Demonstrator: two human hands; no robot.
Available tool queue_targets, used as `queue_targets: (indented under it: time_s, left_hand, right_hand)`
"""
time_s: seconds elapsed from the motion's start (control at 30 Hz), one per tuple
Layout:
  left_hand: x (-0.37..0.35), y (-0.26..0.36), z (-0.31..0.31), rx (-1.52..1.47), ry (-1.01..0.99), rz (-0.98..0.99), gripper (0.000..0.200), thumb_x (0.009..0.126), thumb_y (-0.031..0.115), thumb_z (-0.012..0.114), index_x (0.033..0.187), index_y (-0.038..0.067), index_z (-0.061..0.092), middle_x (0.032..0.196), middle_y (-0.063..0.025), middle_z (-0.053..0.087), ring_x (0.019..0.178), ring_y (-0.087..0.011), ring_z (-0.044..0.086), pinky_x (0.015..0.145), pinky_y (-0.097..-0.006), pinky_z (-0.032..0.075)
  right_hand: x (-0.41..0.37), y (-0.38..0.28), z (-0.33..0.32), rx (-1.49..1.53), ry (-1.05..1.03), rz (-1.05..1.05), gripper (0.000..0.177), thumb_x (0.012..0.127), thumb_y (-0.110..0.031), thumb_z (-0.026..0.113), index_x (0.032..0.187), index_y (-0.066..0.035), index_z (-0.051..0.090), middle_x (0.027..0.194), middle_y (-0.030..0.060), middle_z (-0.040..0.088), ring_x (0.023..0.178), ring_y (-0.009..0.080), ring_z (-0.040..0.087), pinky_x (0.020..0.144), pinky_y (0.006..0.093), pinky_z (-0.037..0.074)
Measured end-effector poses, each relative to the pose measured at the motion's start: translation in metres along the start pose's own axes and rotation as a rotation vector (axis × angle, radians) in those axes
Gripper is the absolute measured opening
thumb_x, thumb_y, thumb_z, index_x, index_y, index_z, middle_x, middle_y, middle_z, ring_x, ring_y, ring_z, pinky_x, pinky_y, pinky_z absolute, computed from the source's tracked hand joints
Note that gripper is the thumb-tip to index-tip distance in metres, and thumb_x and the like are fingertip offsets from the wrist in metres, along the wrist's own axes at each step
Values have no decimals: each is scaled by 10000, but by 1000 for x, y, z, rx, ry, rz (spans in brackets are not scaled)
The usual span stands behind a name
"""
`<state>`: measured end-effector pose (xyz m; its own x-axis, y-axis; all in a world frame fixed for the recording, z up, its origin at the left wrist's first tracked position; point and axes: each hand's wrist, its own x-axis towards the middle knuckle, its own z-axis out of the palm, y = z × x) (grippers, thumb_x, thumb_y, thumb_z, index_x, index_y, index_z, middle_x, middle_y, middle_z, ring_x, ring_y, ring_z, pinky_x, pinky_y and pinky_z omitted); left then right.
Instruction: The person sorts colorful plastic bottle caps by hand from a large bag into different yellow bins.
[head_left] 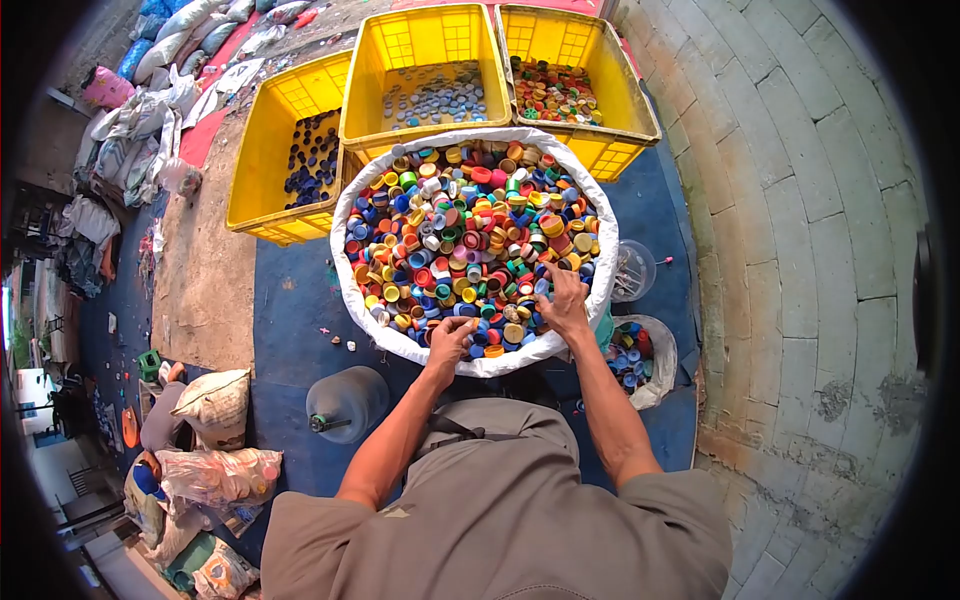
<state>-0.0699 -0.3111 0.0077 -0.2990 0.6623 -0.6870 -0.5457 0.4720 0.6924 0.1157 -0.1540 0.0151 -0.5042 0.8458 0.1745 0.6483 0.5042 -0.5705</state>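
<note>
A big round sack with a rolled white rim (352,290) is full of loose plastic bottle caps (470,240) in many colours. My left hand (452,340) is over its near edge, thumb and fingertips pinched together on what looks like a small yellowish bottle cap (473,323). Farther right, my right hand (567,303) reaches onto the heap. Its index finger and thumb are apart and touch the caps, and no cap shows clearly in its grip.
Behind the sack stand three yellow crates: dark blue caps in the left crate (245,185), pale blue in the middle crate (425,25), red, orange and green in the right crate (630,90). Nearby are a clear tub (650,265), smaller cap sack (662,365), large bottle (350,400) and brick wall (800,250).
</note>
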Motion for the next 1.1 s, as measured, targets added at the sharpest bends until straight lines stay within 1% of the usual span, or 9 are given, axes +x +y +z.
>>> queue_targets:
  time_s: [0.2,0.3,0.33,0.43,0.5,0.53,0.57,0.73,1.1]
  left_hand:
    - [10,-2,2,40,-19,63,206,869,143,632,1019,19,565,813,-14,588,607,-47,484,519,-190,392]
    - [18,0,0,119,68,204,218,852,127,654,1015,7,575,840,-31,607,670,-73,535,592,-212,438]
    - [23,0,-1,156,114,268,223,845,121,663,1014,3,578,850,-38,615,693,-83,553,618,-220,453]
    - [38,12,-15,293,343,477,254,816,147,701,994,10,583,829,-52,638,728,-102,583,670,-234,470]
    - [44,31,-23,333,506,486,247,810,158,699,971,15,578,816,-68,650,730,-127,607,684,-267,485]
    - [60,31,-34,477,617,619,258,808,166,694,974,16,566,812,-90,665,756,-177,641,697,-303,496]
    - [79,36,-49,519,668,568,334,797,213,704,1012,10,549,846,-119,682,804,-248,662,724,-354,503]
    - [79,73,-42,721,707,398,418,767,346,715,1011,59,533,867,-119,702,835,-312,664,751,-420,498]
    - [89,67,-45,624,717,472,289,781,236,691,969,46,582,822,-114,701,788,-281,672,703,-389,508]
  right_hand:
    - [-11,-4,-5,300,88,152,470,669,-65,693,1115,-3,557,982,137,589,907,260,599,808,369,495]
    - [-25,-1,-5,748,-6,439,390,686,-41,581,1073,2,564,973,103,587,874,221,595,762,340,504]
    - [-30,1,-2,1152,-33,597,385,660,-35,470,1034,-11,556,955,83,575,855,202,586,741,327,504]
    - [-45,-6,1,1680,46,705,386,627,-34,453,1002,-30,541,931,89,567,841,207,576,730,328,501]
    - [-54,-10,4,1823,44,780,447,620,-52,455,1059,-38,536,936,94,570,854,230,574,732,367,514]
    - [-60,-16,5,1801,28,820,452,622,-54,456,1067,-38,535,937,94,571,850,229,572,731,366,514]
    - [-63,-23,7,1778,8,856,456,625,-56,457,1074,-39,534,939,93,571,845,229,571,731,365,514]
    - [-73,-44,15,1657,-77,847,464,632,-52,453,1090,-40,525,962,86,550,825,208,563,740,343,503]
    - [-74,-55,21,1578,-164,839,406,664,-33,488,1069,-47,524,950,91,557,814,204,582,745,333,495]
